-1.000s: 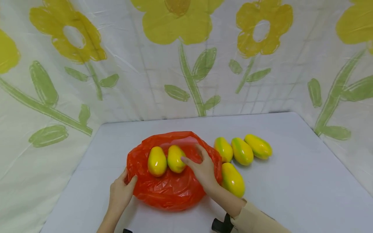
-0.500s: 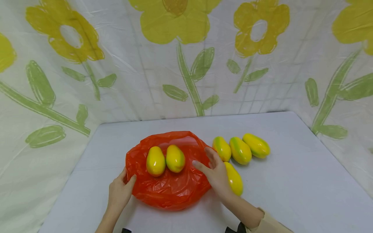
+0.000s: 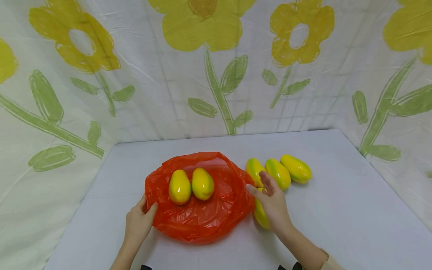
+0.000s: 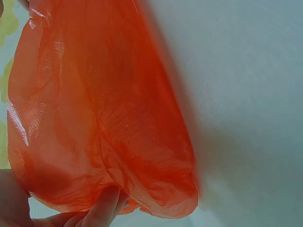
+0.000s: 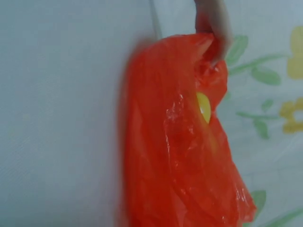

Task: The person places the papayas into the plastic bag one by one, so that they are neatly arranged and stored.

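A red plastic bag [image 3: 199,221] lies with its mouth spread wide. Two glossy yellow papayas [image 3: 180,189] with green streaks rest in it. My left hand [image 3: 139,225] pinches the bag's left rim between thumb and fingers; the left wrist view shows those fingers [image 4: 102,208] at the bag's lower edge. Just right of the bag is my right hand [image 3: 276,206], thumb and fingers apart and nothing between them. It partly covers a papaya [image 3: 261,215] beside the bag. In the right wrist view, the left hand [image 5: 213,23] holds the bag's far end.
Behind the right hand, more papayas [image 3: 278,174] lie in a row on the white table [image 3: 337,210]. One of them is partly hidden by the bag. A white curtain [image 3: 152,93] printed with yellow flowers hangs behind the table's back edge.
My right hand has drawn back to the right, out of the bag and away from the right papaya in it. The left hand keeps its hold on the rim.
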Demonstrator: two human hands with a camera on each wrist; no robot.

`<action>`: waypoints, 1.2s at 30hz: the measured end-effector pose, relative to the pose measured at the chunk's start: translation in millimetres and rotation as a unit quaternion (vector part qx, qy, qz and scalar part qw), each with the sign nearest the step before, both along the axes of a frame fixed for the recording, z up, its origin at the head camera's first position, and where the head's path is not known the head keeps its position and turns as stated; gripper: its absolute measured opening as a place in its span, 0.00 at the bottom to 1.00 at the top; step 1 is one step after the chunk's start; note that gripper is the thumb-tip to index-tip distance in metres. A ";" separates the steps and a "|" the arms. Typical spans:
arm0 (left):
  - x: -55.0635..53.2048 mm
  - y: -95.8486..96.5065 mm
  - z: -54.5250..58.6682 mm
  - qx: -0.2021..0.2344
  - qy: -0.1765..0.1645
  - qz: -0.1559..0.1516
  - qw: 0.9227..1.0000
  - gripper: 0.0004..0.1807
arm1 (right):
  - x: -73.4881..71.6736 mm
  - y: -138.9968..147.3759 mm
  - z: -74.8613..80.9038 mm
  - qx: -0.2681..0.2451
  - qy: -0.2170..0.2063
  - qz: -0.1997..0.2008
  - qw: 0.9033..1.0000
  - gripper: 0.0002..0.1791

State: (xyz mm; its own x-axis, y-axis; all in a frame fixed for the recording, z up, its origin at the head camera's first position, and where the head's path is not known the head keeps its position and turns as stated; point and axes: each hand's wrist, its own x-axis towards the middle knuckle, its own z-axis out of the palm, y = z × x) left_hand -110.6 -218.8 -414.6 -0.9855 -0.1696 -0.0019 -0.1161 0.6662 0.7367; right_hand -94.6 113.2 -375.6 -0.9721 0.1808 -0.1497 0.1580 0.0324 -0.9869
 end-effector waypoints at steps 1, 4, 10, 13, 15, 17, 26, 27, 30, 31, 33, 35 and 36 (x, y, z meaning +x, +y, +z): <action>-0.1 0.0 -0.1 0.000 -0.001 0.000 1.000 0.30 | 0.3 3.0 -0.9 0.001 -0.001 -0.002 1.000 0.38; -0.3 0.0 -0.2 0.000 -0.004 -0.001 1.000 0.30 | 1.0 11.2 -3.5 0.000 -0.006 -0.009 1.000 0.39; -0.2 0.6 0.2 0.000 -0.005 -0.002 1.000 0.30 | 2.7 25.0 -10.7 0.002 -0.022 -0.030 0.999 0.42; -0.3 0.9 0.4 0.002 -0.003 -0.001 1.000 0.30 | 4.1 31.6 -15.5 0.008 -0.031 -0.038 0.999 0.42; -0.3 0.9 0.4 0.002 -0.001 0.000 1.000 0.30 | 4.4 35.6 -19.2 0.011 -0.032 -0.043 0.999 0.42; -0.5 0.9 0.3 0.002 0.001 -0.001 1.000 0.30 | 4.6 39.4 -23.0 0.015 -0.037 -0.045 0.998 0.43; -1.0 1.5 0.9 0.004 -0.003 -0.001 1.000 0.30 | 4.9 45.4 -43.1 0.019 -0.072 -0.033 0.997 0.46; -0.9 1.6 1.0 0.005 -0.004 0.000 1.000 0.30 | 5.1 44.8 -45.1 0.020 -0.075 -0.030 0.996 0.47; -0.8 2.1 1.5 0.005 -0.006 0.000 1.000 0.30 | 5.3 42.7 -49.6 0.030 -0.083 -0.023 0.996 0.47; -0.7 2.1 1.6 0.005 -0.007 0.000 1.000 0.30 | 5.3 42.1 -50.5 0.033 -0.087 -0.022 0.995 0.47; -0.7 2.2 1.7 0.004 -0.009 -0.001 1.000 0.30 | 5.6 41.0 -51.5 0.037 -0.093 -0.022 0.995 0.48; -0.8 2.1 1.7 0.003 -0.010 -0.001 1.000 0.30 | 5.9 40.1 -51.9 0.039 -0.097 -0.021 0.994 0.47; -0.8 2.1 1.7 0.004 -0.011 -0.001 1.000 0.30 | 6.1 39.6 -52.0 0.040 -0.098 -0.020 0.994 0.47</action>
